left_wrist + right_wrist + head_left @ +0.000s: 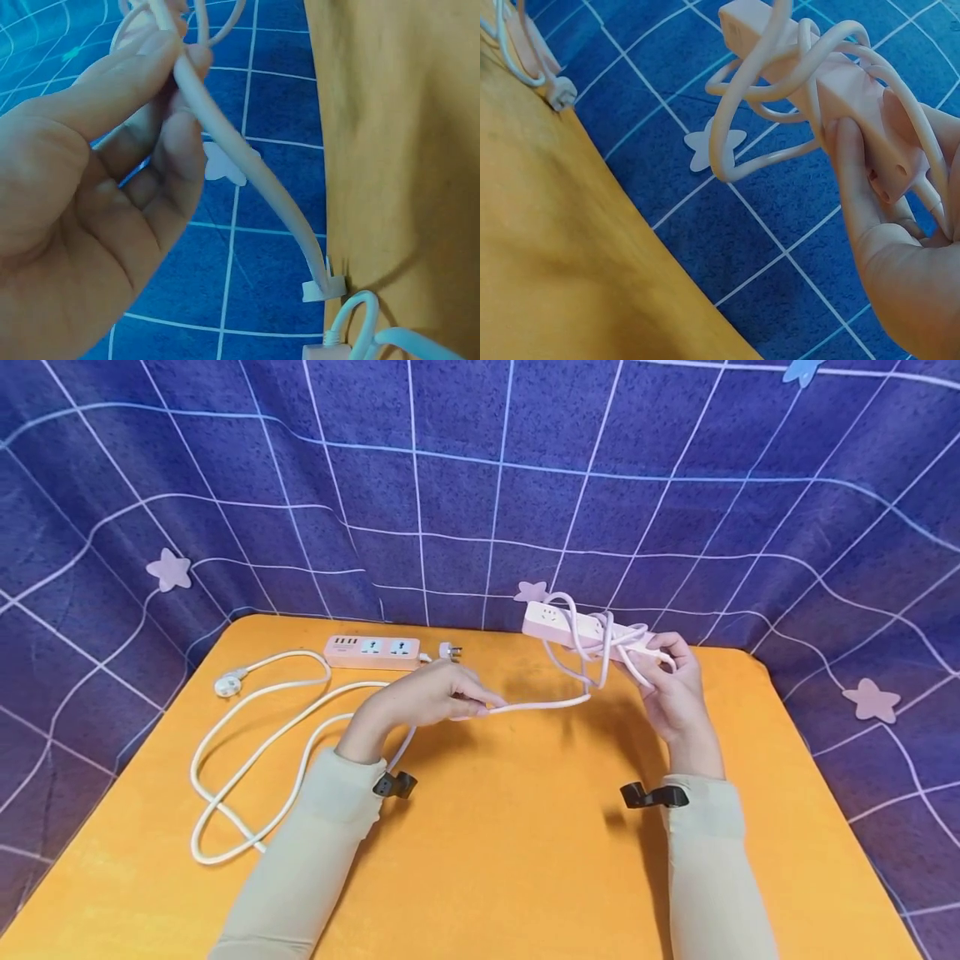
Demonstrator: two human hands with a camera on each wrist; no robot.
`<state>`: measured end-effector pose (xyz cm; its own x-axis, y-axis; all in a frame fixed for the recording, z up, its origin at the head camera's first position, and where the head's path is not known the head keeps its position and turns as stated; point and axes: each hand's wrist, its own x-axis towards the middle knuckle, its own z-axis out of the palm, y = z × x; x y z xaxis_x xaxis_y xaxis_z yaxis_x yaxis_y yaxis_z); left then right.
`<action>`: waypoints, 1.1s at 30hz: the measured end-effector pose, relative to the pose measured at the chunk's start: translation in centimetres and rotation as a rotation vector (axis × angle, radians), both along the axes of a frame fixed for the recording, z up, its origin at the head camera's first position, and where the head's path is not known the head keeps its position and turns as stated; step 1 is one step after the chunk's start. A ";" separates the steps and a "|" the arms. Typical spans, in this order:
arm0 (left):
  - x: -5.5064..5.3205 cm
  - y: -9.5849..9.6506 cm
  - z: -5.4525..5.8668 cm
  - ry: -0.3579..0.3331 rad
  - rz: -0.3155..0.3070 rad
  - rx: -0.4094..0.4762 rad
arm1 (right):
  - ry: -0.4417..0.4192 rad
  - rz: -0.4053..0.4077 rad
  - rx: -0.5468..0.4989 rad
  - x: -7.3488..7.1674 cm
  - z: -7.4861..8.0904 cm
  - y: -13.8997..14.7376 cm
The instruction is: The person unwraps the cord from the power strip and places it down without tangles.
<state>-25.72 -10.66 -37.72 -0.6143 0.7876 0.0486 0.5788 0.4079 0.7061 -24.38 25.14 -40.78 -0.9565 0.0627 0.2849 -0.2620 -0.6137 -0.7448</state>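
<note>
My right hand (672, 689) holds up a pale pink power strip (551, 620) by one end, above the orange table. A white cord (735, 142) winds in loose loops around the strip. From these loops, a stretch of cord (542, 705) runs left to my left hand (431, 697), which pinches it between thumb and fingertips. In the left wrist view the same cord (251, 169) continues past the fingers to a white plug (324, 289) near the table edge. The right wrist view shows my thumb (847, 161) pressed along the strip's side.
A second pink power strip (345, 652) lies at the table's back left. Its white cord (201, 760) spreads in wide loops on the left side, with a plug (227, 684) near the left edge. Behind the orange table (510, 860) hangs a blue gridded curtain (465, 493) with stars.
</note>
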 end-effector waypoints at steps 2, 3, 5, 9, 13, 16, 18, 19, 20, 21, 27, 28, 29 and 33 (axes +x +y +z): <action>-0.1 0.2 -0.3 -0.019 -0.022 -0.024 | 0.002 -0.001 0.004 0.0 0.1 0.0; -0.1 0.3 -0.5 -0.024 -0.035 -0.033 | 0.004 0.001 0.007 0.0 0.1 0.0; -0.1 0.6 -0.9 -0.038 -0.050 -0.054 | 0.004 0.008 0.014 0.0 0.0 -0.1; 0.1 1.2 -1.6 -0.052 -0.062 -0.110 | -0.007 0.024 0.035 -0.1 -0.2 -0.2; 0.5 1.7 -1.8 -0.047 -0.065 -0.175 | -0.020 0.030 0.071 0.0 -0.3 -0.3; 0.7 1.9 -1.9 -0.066 -0.033 -0.215 | -0.023 0.028 0.094 0.1 -0.4 -0.2; 0.7 2.0 -2.0 -0.089 -0.005 -0.243 | -0.023 0.031 0.102 0.1 -0.5 -0.2; 0.8 2.0 -2.1 -0.102 0.013 -0.256 | -0.021 0.036 0.102 0.1 -0.5 -0.2; 0.8 2.0 -2.1 -0.107 0.028 -0.275 | -0.020 0.040 0.102 0.1 -0.5 -0.3; 0.8 2.0 -2.1 -0.108 0.036 -0.294 | -0.019 0.045 0.105 0.0 -0.5 -0.3; 0.8 2.1 -2.2 -0.071 0.045 -0.365 | -0.022 0.047 0.105 0.1 -0.5 -0.2; 0.8 2.1 -2.3 -0.058 0.035 -0.368 | -0.023 0.045 0.098 0.2 -0.5 -0.2; 0.7 2.1 -2.4 -0.046 0.025 -0.373 | -0.024 0.042 0.092 0.2 -0.5 -0.1; 0.6 2.1 -2.9 -0.011 0.006 -0.414 | -0.020 0.042 0.070 0.3 -0.4 0.0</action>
